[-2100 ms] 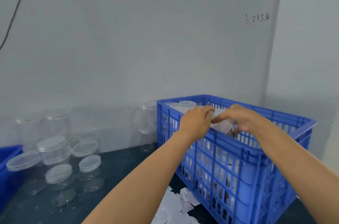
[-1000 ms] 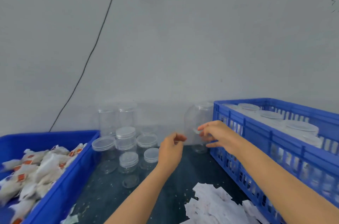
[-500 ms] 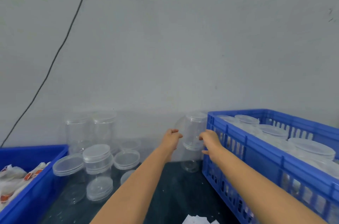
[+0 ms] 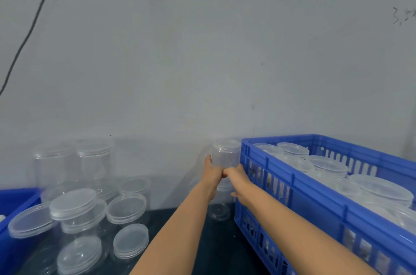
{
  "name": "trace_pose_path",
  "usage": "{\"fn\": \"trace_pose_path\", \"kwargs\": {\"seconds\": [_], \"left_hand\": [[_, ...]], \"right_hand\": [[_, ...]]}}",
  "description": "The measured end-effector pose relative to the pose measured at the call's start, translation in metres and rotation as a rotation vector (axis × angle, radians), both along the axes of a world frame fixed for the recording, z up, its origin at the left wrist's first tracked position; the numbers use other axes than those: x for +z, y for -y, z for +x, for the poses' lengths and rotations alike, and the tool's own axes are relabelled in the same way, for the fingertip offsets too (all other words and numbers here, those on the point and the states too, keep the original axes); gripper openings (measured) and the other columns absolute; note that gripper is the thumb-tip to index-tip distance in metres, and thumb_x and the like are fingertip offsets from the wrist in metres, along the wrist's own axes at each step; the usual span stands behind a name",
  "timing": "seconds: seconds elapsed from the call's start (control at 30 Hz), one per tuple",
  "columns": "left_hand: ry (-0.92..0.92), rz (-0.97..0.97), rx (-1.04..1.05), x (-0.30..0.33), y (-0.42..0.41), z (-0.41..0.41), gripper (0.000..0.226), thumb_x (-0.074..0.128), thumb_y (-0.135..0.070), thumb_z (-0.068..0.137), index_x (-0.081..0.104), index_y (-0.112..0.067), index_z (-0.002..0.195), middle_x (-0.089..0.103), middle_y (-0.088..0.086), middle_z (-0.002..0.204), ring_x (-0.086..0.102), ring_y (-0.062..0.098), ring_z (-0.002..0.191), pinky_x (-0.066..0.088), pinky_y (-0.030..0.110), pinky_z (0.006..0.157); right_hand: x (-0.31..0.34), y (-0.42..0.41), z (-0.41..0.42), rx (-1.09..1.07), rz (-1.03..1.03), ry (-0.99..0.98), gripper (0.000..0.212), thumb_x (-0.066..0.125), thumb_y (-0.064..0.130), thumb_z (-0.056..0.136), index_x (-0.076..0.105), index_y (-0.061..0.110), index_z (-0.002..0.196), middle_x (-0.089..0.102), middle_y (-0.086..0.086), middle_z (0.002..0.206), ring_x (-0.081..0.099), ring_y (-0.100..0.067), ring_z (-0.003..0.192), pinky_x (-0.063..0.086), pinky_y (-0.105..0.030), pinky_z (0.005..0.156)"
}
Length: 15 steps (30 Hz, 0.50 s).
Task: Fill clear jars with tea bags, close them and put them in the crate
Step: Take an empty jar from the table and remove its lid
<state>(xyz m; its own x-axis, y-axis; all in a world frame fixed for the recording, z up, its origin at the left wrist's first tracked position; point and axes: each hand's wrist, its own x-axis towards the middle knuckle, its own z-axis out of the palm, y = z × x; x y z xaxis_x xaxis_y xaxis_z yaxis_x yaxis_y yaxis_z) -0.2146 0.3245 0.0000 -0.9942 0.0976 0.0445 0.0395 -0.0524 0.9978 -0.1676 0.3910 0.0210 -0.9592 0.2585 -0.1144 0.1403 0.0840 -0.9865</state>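
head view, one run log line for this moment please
phase: fetch empty jar | both hands on upper stacked jar | beside crate

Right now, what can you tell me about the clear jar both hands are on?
The clear jar looks like see-through plastic, with a lid on and nothing visible inside. It stands upright atop another clear jar, against the wall beside the blue crate. The left hand and right hand grip its lower part.
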Motion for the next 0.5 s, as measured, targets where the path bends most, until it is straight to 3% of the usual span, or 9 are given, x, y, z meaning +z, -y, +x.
{"fn": "trace_pose_path", "kwargs": {"seconds": [0.03, 0.07, 0.1, 0.17, 0.27, 0.37, 0.5], "left_hand": [[-0.003, 0.005, 0.013, -0.002, -0.001, -0.001, 0.055, 0.047, 0.003, 0.092, 0.031, -0.030, 0.132, 0.041, -0.006, 0.124, 0.048, -0.002, 0.082, 0.042, 0.002, 0.057], [-0.006, -0.015, 0.027, -0.003, -0.001, -0.002, 0.055, 0.049, 0.003, 0.090, 0.032, -0.028, 0.132, 0.037, -0.002, 0.137, 0.053, 0.004, 0.097, 0.046, 0.004, 0.073], [0.002, -0.052, 0.044, -0.004, 0.001, -0.002, 0.066, 0.051, 0.003, 0.088, 0.028, -0.024, 0.144, 0.027, 0.001, 0.149, 0.050, 0.014, 0.117, 0.044, 0.014, 0.093], [0.037, -0.138, 0.070, -0.004, 0.006, 0.000, 0.087, 0.059, 0.000, 0.083, 0.014, -0.021, 0.155, 0.013, 0.003, 0.155, 0.032, 0.026, 0.137, 0.034, 0.036, 0.110], [0.006, -0.218, 0.102, -0.008, 0.017, 0.006, 0.095, 0.076, -0.010, 0.077, 0.021, -0.023, 0.153, 0.018, 0.003, 0.149, 0.029, 0.027, 0.137, 0.031, 0.041, 0.114], [-0.085, -0.288, 0.188, -0.008, 0.031, 0.018, 0.090, 0.082, -0.018, 0.071, 0.031, -0.025, 0.144, 0.023, 0.006, 0.142, 0.029, 0.025, 0.131, 0.033, 0.032, 0.105], [-0.223, -0.271, 0.263, -0.011, 0.066, 0.054, 0.084, 0.089, -0.023, 0.064, 0.027, -0.025, 0.122, 0.035, 0.002, 0.131, 0.040, 0.020, 0.118, 0.038, 0.030, 0.095]], "right_hand": [[-0.001, -0.001, 0.000, 0.010, -0.005, -0.005, 0.070, 0.051, 0.002, 0.084, 0.023, 0.012, 0.147, 0.033, -0.011, 0.149, 0.034, -0.028, 0.133, 0.030, -0.048, 0.112], [-0.001, -0.003, 0.001, 0.018, -0.011, -0.008, 0.069, 0.050, 0.002, 0.083, 0.024, 0.012, 0.146, 0.034, -0.011, 0.148, 0.036, -0.027, 0.130, 0.031, -0.048, 0.111], [-0.001, -0.004, 0.001, 0.022, -0.011, -0.013, 0.068, 0.050, 0.002, 0.083, 0.025, 0.013, 0.145, 0.034, -0.011, 0.147, 0.036, -0.027, 0.128, 0.031, -0.048, 0.110], [-0.003, -0.007, 0.003, 0.037, -0.003, -0.015, 0.072, 0.048, 0.001, 0.082, 0.022, 0.016, 0.147, 0.032, -0.010, 0.148, 0.034, -0.028, 0.131, 0.031, -0.053, 0.110], [-0.002, -0.005, 0.012, 0.060, -0.011, -0.035, 0.076, 0.046, 0.001, 0.083, 0.020, 0.026, 0.150, 0.031, -0.008, 0.149, 0.034, -0.030, 0.132, 0.037, -0.052, 0.105], [0.001, 0.002, 0.028, 0.129, 0.026, -0.062, 0.080, 0.044, 0.001, 0.084, 0.015, 0.032, 0.151, 0.027, -0.005, 0.152, 0.035, -0.031, 0.133, 0.041, -0.045, 0.093], [0.007, 0.008, 0.057, 0.232, 0.144, -0.111, 0.070, 0.044, -0.006, 0.085, 0.036, 0.035, 0.141, 0.049, -0.012, 0.134, 0.050, -0.025, 0.120, 0.039, -0.048, 0.107]]}}
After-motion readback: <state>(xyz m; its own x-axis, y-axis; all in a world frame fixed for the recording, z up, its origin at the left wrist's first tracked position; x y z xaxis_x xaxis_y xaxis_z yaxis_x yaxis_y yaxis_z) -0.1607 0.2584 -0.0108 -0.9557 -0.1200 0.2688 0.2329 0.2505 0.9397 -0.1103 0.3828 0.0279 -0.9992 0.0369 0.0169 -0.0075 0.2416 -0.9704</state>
